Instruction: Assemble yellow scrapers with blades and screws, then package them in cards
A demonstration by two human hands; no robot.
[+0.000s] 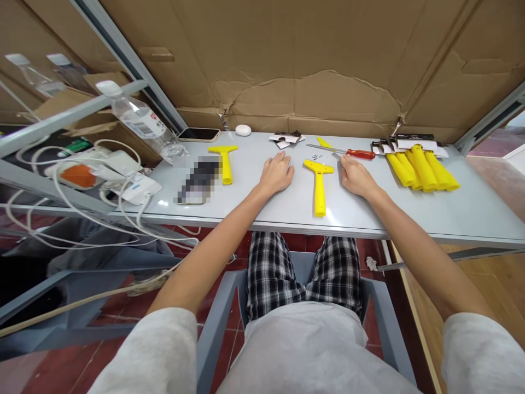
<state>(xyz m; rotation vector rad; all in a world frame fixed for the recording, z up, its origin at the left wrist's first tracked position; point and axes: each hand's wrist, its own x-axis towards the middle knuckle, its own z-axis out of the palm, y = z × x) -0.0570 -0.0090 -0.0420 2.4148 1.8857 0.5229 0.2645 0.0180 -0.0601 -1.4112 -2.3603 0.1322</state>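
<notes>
My left hand rests on the grey table, fingers slightly bent and apart, holding nothing. To the right lies a yellow T-shaped scraper handle, between my two hands. My right hand rests beside it with its fingers together; a small grey piece shows at the fingertips, too small to make out. Just beyond that hand is a screwdriver with a red handle, its shaft pointing left across a thin yellow piece. Another yellow scraper handle lies left of my left hand.
Several yellow handles with black-and-white cards lie at the right. Small cards, a white oval case and a phone line the back. At left are a pixelated item, a plastic bottle and white cables.
</notes>
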